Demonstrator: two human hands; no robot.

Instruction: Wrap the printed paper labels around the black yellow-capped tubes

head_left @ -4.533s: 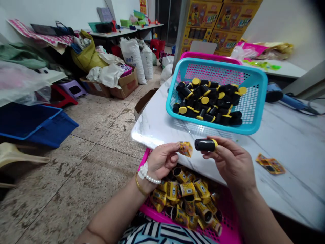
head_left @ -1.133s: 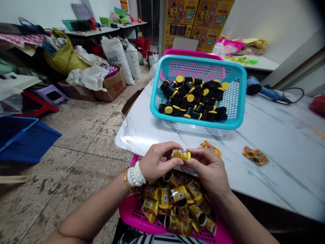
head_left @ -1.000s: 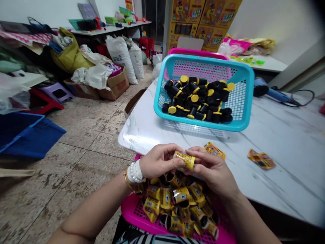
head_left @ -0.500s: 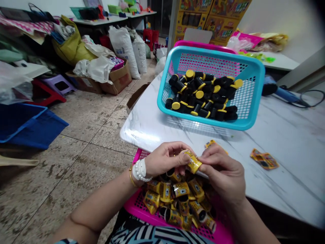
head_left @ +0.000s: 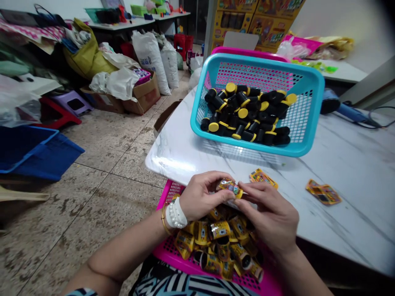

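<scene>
Between my two hands is a small canister with a printed yellow label sleeve (head_left: 228, 187) around it. My left hand (head_left: 200, 197) grips its left end between thumb and fingers. The fingertips of my right hand (head_left: 271, 209) pinch its right end. Below the hands, a pink basket (head_left: 165, 261) rests at my lap, heaped with canisters in yellow printed sleeves (head_left: 219, 229); some show dark open ends. Just past my right fingers lies a small pile of flat printed sleeves (head_left: 263, 178) on the table, and a second pile of sleeves (head_left: 323, 192) sits farther right.
A turquoise basket (head_left: 247, 149) of black canisters with yellow caps (head_left: 243, 113) stands on the marbled white table (head_left: 173, 154). Behind it at right lies a blue corded tool (head_left: 348, 112). On the floor at left are a blue bin (head_left: 40, 154) and cardboard boxes (head_left: 145, 96).
The canister has been turned in my fingers, so a different, more colourful part of its sleeve faces up. My right fingers have shifted, uncovering more of the nearby sleeve pile.
</scene>
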